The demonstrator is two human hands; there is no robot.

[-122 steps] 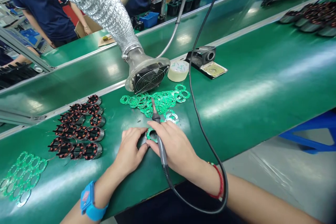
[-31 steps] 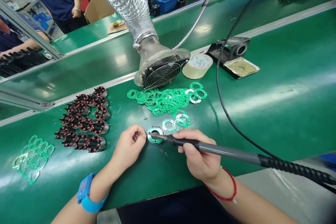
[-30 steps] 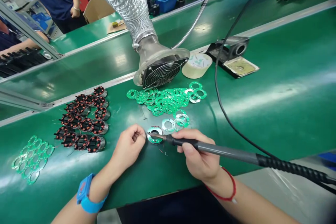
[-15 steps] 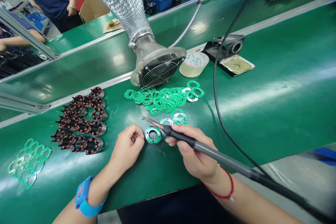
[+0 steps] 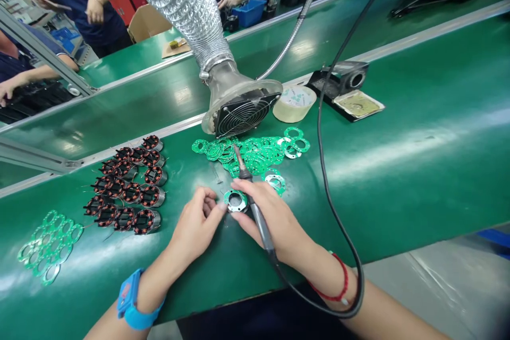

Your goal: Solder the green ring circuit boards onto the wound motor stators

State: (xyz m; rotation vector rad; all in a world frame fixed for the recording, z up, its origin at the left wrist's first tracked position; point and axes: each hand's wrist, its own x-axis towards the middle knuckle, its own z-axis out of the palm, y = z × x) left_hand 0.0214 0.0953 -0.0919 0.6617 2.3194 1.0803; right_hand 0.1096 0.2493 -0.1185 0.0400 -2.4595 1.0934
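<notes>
A ring-shaped green circuit board (image 5: 230,200) sits on a round motor stator low on the bench, between my hands. My left hand (image 5: 198,221) has curled fingers, its thumb and a fingertip against the board's left edge. Held in my right hand (image 5: 277,218) is a soldering iron (image 5: 261,226), its tip pointing up and away over the loose boards. My right thumb and a finger also touch the stator's right side. Right behind it lies a loose ring board (image 5: 274,181). The stator's underside is hidden.
Several wound stators (image 5: 145,221) stand at left, beside flat ring boards (image 5: 50,244). A pile of boards (image 5: 255,151) lies below the fume extractor (image 5: 247,114). Tape (image 5: 295,103) and an iron stand (image 5: 353,82) are behind. The iron's cable (image 5: 324,164) loops by my right wrist. Co-workers stand across.
My right hand has turned the soldering iron from pointing left to pointing away, and its fingers have come to the stator. My left thumb has reached the board's edge.
</notes>
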